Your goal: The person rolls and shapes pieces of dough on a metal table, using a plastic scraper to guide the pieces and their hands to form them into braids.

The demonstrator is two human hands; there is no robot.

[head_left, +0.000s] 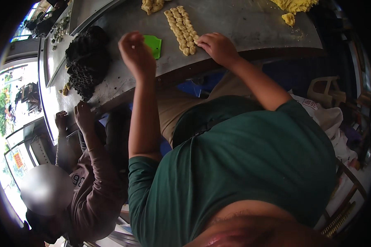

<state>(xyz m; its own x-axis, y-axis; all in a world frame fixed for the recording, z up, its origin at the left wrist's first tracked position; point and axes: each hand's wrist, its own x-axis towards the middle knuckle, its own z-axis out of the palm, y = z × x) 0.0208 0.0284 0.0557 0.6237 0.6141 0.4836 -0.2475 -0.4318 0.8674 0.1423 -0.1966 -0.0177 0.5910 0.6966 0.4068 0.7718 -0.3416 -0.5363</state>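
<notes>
Short rows of pale dough balls (180, 31) lie side by side on the metal table, forming a long block. At the block's right edge, my right hand (218, 47) has its fingers pinched on a dough ball (196, 38). Left of the block, my left hand (137, 55) is raised with its fingers curled in; what they hold, if anything, is hidden. Just beside that hand lies a bright green dough scraper (154, 46), partly covered by it.
A large black crumbly mass (88, 57) sits on the metal table (243, 29) to the left. Yellow dough (294, 5) lies far right, pale dough (152, 5) at the far edge. A co-worker (97, 181) in a brown top is at my left. A plastic chair (327, 92) stands right.
</notes>
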